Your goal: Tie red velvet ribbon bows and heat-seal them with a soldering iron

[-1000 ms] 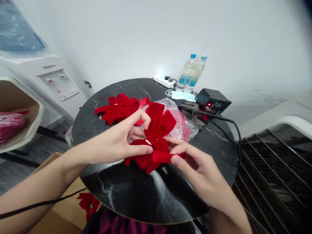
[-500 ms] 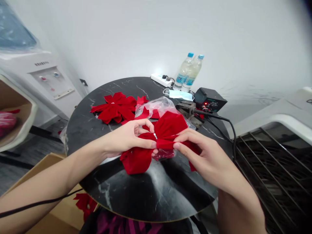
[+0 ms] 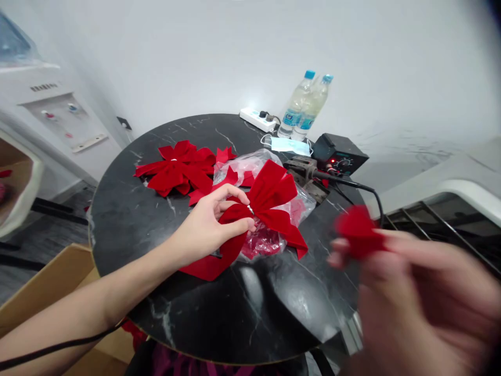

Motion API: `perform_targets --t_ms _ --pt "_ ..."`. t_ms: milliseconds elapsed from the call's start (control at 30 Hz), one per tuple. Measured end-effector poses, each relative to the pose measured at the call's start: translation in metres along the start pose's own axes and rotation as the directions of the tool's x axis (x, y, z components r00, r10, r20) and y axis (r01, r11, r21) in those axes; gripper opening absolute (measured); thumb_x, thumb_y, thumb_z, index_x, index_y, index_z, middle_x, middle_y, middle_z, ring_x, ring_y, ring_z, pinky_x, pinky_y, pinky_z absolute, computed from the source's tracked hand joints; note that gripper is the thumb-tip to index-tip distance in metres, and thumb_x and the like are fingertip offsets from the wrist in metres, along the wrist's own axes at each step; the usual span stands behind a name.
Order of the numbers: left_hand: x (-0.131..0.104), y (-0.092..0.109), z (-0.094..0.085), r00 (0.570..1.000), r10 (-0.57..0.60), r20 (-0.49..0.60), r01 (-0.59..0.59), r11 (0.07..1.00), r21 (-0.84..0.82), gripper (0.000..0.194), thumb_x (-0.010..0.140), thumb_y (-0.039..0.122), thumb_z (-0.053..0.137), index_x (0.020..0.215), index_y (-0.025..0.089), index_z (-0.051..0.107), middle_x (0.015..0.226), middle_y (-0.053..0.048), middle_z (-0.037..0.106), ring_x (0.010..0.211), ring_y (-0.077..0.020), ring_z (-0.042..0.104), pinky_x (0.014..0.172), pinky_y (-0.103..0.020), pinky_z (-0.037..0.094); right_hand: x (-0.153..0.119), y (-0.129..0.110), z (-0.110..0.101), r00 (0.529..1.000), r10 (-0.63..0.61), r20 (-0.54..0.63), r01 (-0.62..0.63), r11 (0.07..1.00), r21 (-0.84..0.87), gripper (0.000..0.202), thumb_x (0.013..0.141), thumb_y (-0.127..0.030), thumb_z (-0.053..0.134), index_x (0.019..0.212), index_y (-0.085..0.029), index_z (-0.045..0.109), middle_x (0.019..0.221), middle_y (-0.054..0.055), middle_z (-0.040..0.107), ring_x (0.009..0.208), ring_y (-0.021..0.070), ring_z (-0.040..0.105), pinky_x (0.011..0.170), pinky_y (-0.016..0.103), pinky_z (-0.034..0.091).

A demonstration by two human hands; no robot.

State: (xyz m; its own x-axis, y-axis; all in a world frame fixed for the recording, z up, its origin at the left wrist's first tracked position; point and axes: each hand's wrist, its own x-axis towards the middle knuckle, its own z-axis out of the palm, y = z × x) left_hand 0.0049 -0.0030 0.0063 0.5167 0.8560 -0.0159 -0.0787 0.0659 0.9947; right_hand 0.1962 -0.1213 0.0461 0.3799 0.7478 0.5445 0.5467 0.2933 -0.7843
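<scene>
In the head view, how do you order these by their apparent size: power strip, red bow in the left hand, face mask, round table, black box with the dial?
1. Round table
2. Red bow in the left hand
3. Black box
Unsure: face mask and power strip look alike, both smaller than the box.

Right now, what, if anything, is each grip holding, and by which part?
The left grip pinches a red bow beside its silvery tie; the right grip holds a red piece, too blurred to tell where.
</scene>
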Motion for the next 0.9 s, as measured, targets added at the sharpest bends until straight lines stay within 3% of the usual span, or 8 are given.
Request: perform_targets --t_ms 67,133,267,367,567,800,900 --pt "0.0 0.0 0.0 1.0 0.008 -0.002 -0.008 1.0 -0.012 0.028 0.087 0.021 0.079 0.102 0.021 0.056 0.084 0.002 0.076 0.079 -0.0127 0.074 0.075 -0.021 0.056 -0.003 0.007 0.019 0.985 0.134 0.108 -0.141 0.988 0.062 0.003 0.094 -0.028 0.073 0.092 -0.027 0.074 0.075 -0.002 0.071 0.061 0.0121 0.066 0.055 0.023 0.052" --pt "-0.002 0.0 0.002 1.0 -0.005 0.011 0.005 0.999 -0.032 0.026 0.086 0.018 0.079 0.101 0.02 0.058 0.083 0.002 0.076 0.076 -0.0122 0.073 0.072 -0.02 0.056 -0.006 0.014 0.041 0.94 0.245 0.236 -0.281 0.951 0.13 0.013 0.096 -0.032 0.071 0.086 -0.023 0.073 0.068 -0.002 0.07 0.053 0.0097 0.064 0.05 0.02 0.051" --pt "-0.008 0.0 0.007 0.999 -0.021 0.026 0.024 0.995 -0.099 0.016 0.09 0.019 0.075 0.096 0.02 0.06 0.079 0.004 0.076 0.07 -0.0115 0.072 0.066 -0.019 0.056 -0.006 0.021 0.067 0.896 0.344 0.281 -0.408 0.887 0.215 0.022 0.095 -0.036 0.071 0.082 -0.018 0.072 0.068 -0.001 0.071 0.05 0.0087 0.063 0.048 0.018 0.05" --pt "-0.01 -0.001 0.012 0.997 -0.013 -0.074 0.005 0.995 -0.1 0.017 0.089 0.02 0.077 0.089 0.02 0.06 0.077 0.004 0.077 0.066 -0.0121 0.073 0.064 -0.019 0.057 -0.007 0.021 0.068 0.889 0.36 0.282 -0.419 0.888 0.191 0.021 0.094 -0.036 0.072 0.082 -0.019 0.073 0.067 -0.001 0.071 0.051 0.0099 0.065 0.049 0.019 0.051" --pt "-0.012 0.001 0.019 0.982 0.023 -0.186 -0.052 0.987 -0.151 0.021 0.086 0.021 0.08 0.079 0.018 0.06 0.066 0.005 0.075 0.055 -0.0115 0.071 0.056 -0.017 0.056 -0.016 0.026 0.069 0.931 0.307 0.198 -0.337 0.93 0.147 0.011 0.093 -0.034 0.074 0.095 -0.024 0.076 0.082 0.0 0.076 0.07 0.0147 0.073 0.066 0.026 0.06" --pt "-0.013 -0.005 0.014 0.955 0.044 -0.293 -0.089 0.986 -0.142 0.016 0.079 0.022 0.087 0.088 0.018 0.075 0.084 0.001 0.078 0.078 -0.0128 0.072 0.074 -0.018 0.058 -0.013 0.031 0.067 0.96 0.236 0.152 -0.255 0.959 0.123 0.008 0.092 -0.031 0.076 0.095 -0.023 0.076 0.094 0.002 0.078 0.085 0.0168 0.074 0.081 0.03 0.061" --pt "-0.012 -0.005 0.014 0.954 -0.014 -0.299 -0.038 0.985 -0.166 0.02 0.077 0.029 0.088 0.09 0.017 0.077 0.085 -0.002 0.079 0.078 -0.0169 0.073 0.072 -0.023 0.06 -0.008 0.028 0.066 0.933 0.316 0.171 -0.35 0.908 0.23 0.011 0.088 -0.032 0.08 0.091 -0.021 0.077 0.08 0.002 0.077 0.07 0.0161 0.073 0.068 0.028 0.062"
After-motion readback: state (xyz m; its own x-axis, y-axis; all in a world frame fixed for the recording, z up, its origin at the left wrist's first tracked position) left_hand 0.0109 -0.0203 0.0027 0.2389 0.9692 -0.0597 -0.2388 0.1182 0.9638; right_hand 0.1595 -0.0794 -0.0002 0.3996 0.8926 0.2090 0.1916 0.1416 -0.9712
